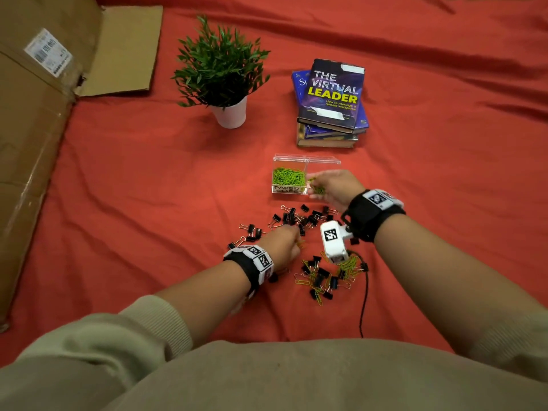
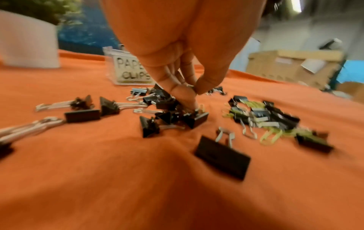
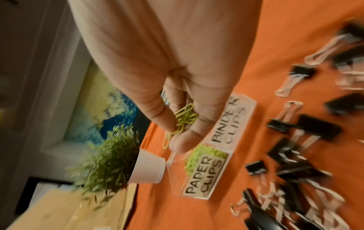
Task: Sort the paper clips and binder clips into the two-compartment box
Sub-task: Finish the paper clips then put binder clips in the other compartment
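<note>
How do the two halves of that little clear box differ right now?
The half labelled PAPER CLIPS holds a heap of green paper clips; the half labelled BINDER CLIPS shows none through its front wall. The paper clip half lies open to the head camera, while the right hand, pinching more green clips, hangs over the binder clip half and hides most of it. Both are clear, alike in shape, and carry a black-lettered label in front.

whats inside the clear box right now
The left compartment of the clear box, labelled paper clips, holds a heap of green paper clips. The right compartment is mostly covered by the right hand, so its contents cannot be seen.
</note>
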The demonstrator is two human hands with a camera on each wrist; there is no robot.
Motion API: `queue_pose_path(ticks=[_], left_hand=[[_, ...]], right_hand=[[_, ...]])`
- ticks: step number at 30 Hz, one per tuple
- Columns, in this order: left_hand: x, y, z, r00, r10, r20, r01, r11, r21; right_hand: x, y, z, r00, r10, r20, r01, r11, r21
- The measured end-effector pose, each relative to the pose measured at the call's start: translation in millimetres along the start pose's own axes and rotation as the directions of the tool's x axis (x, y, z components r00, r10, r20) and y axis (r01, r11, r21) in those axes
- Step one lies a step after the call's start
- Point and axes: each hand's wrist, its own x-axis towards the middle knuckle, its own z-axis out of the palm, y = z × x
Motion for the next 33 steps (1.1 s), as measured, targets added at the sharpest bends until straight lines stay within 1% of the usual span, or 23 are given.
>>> queue_pose_path(ticks=[2, 3, 4, 6, 7, 8, 9, 10, 11, 13, 15, 17, 19, 20, 21, 23, 26, 28, 30, 32, 33], left_hand=[[-1, -7, -7, 0.995, -0.090, -0.051, 0.079, 0.981, -0.177], [-1, -9, -12, 0.989, -0.136, -0.065, 0.116, 0.963, -0.242], [-1, -12, -17, 0.982, -0.170, -0.079, 0.141, 0.947, -0.289], [0, -18, -28, 0.974, -0.200, -0.108, 0.154, 0.930, -0.334], [1, -21, -34, 0.972, -0.201, -0.124, 0.148, 0.928, -0.342], [2, -23, -41, 0.970, -0.202, -0.137, 0.144, 0.926, -0.348], [4, -25, -48, 0.968, -0.204, -0.149, 0.141, 0.925, -0.354], [7, -27, -56, 0.965, -0.207, -0.158, 0.140, 0.924, -0.356], [11, -28, -63, 0.963, -0.210, -0.170, 0.139, 0.926, -0.351], [22, -27, -78, 0.959, -0.198, -0.202, 0.126, 0.938, -0.323], [37, -24, -91, 0.958, -0.169, -0.232, 0.106, 0.959, -0.263], [54, -19, -100, 0.962, -0.135, -0.239, 0.087, 0.976, -0.198], [69, -15, -107, 0.964, -0.106, -0.244, 0.075, 0.988, -0.133], [77, -13, -108, 0.967, -0.089, -0.241, 0.068, 0.993, -0.093], [83, -11, -107, 0.970, -0.075, -0.230, 0.066, 0.997, -0.048], [93, -8, -104, 0.977, -0.057, -0.208, 0.069, 0.996, 0.053], [97, -7, -96, 0.982, -0.031, -0.187, 0.069, 0.978, 0.198], [93, -6, -89, 0.978, -0.014, -0.206, 0.068, 0.965, 0.254], [83, -3, -81, 0.956, 0.039, -0.291, 0.041, 0.964, 0.263], [68, 4, -72, 0.926, 0.108, -0.361, -0.018, 0.970, 0.244], [60, 7, -65, 0.926, 0.137, -0.351, -0.052, 0.969, 0.241]], right_hand=[[20, -10, 15, 0.997, -0.065, -0.049, 0.053, 0.975, -0.218], [29, -13, 22, 0.993, -0.102, -0.053, 0.078, 0.935, -0.347], [37, -15, 29, 0.989, -0.139, -0.044, 0.100, 0.871, -0.481], [47, -16, 43, 0.977, -0.214, -0.009, 0.141, 0.674, -0.725], [50, -15, 49, 0.970, -0.243, 0.019, 0.160, 0.577, -0.801], [52, -13, 53, 0.964, -0.261, 0.054, 0.184, 0.504, -0.844], [52, -11, 57, 0.961, -0.262, 0.088, 0.204, 0.456, -0.866], [51, -10, 58, 0.960, -0.255, 0.115, 0.219, 0.426, -0.878], [50, -9, 58, 0.959, -0.251, 0.130, 0.227, 0.409, -0.884], [43, -10, 52, 0.948, -0.286, 0.137, 0.251, 0.411, -0.876], [31, -10, 42, 0.925, -0.363, 0.115, 0.283, 0.453, -0.845], [15, -4, 29, 0.915, -0.396, 0.073, 0.286, 0.513, -0.809], [-4, 7, 15, 0.931, -0.358, 0.067, 0.265, 0.542, -0.797], [-14, 15, 7, 0.946, -0.315, 0.078, 0.245, 0.534, -0.809], [-23, 25, 0, 0.963, -0.256, 0.088, 0.211, 0.509, -0.834], [-37, 48, -15, 0.987, -0.132, 0.090, 0.138, 0.425, -0.894], [-49, 81, -29, 0.996, -0.013, 0.086, 0.086, 0.291, -0.953], [-55, 95, -31, 0.997, 0.007, 0.079, 0.075, 0.233, -0.970], [-58, 105, -31, 0.996, -0.006, 0.087, 0.087, 0.184, -0.979], [-60, 113, -29, 0.995, -0.036, 0.093, 0.098, 0.159, -0.982], [-60, 115, -28, 0.995, -0.050, 0.091, 0.098, 0.162, -0.982]])
